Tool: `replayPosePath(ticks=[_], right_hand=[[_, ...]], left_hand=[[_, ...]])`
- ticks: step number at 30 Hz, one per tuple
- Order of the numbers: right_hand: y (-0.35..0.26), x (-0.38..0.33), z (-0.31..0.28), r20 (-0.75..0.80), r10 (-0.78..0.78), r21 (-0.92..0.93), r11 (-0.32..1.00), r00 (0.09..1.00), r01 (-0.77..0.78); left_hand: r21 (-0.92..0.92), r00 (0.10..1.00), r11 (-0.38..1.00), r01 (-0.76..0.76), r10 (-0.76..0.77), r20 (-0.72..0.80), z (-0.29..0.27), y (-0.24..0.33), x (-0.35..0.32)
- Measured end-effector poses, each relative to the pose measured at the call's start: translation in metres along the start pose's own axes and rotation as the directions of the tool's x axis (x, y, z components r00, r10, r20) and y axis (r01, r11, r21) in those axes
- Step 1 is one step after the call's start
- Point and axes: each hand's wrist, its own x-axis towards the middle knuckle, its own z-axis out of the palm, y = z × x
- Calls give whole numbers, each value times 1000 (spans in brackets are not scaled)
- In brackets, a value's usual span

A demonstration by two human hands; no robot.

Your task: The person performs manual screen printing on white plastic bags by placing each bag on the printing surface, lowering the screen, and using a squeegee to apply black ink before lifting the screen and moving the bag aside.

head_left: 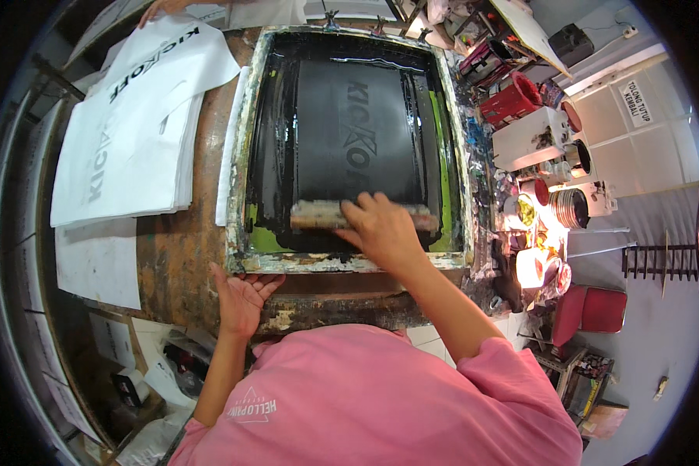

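My right hand is closed over a wide squeegee, which lies across the near end of a screen printing frame. Black ink covers most of the mesh, and dark lettering shows through a smoother grey-black area in the middle. Green mesh shows along the right side and in the near left corner. My left hand is palm up at the frame's near left corner, its fingers spread and their tips against or just under the edge. It holds nothing that I can see.
A stack of printed white sheets lies on the stained wooden table to the left. Another person's hand touches the top sheet at the far end. Clamps stand on the frame's far edge. Ink tubs and a red bucket crowd the right.
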Motion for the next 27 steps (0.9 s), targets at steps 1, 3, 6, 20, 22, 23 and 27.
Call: replayPosePath(ticks=[1,3,6,20,22,23,27], right_hand=[[-10,-12,-3,-9,5,17,1000,1000,-5],[-17,-20,-7,22,20,-2,1000,1000,-20],[-16,-18,-12,79,52,-45,998,995,-48],[-68,-19,-89,-362,49,-158,981,931,-113],[-63,3,-122,-413,6,-185,979,911,-90],[-62,16,-137,-420,-18,-206,976,907,-76],[-49,61,-181,-502,-95,-276,960,859,-56]], left_hand=[[-11,1000,1000,-2,2,-9,0,-1,0],[3,1000,1000,-23,23,9,0,-2,2],[43,999,998,-37,36,26,2,-3,1],[-73,875,962,-265,272,402,43,40,-23],[-154,783,933,-326,357,509,63,53,-24],[-165,712,912,-376,398,578,61,55,-17],[847,704,-363,-387,477,526,75,56,19]])
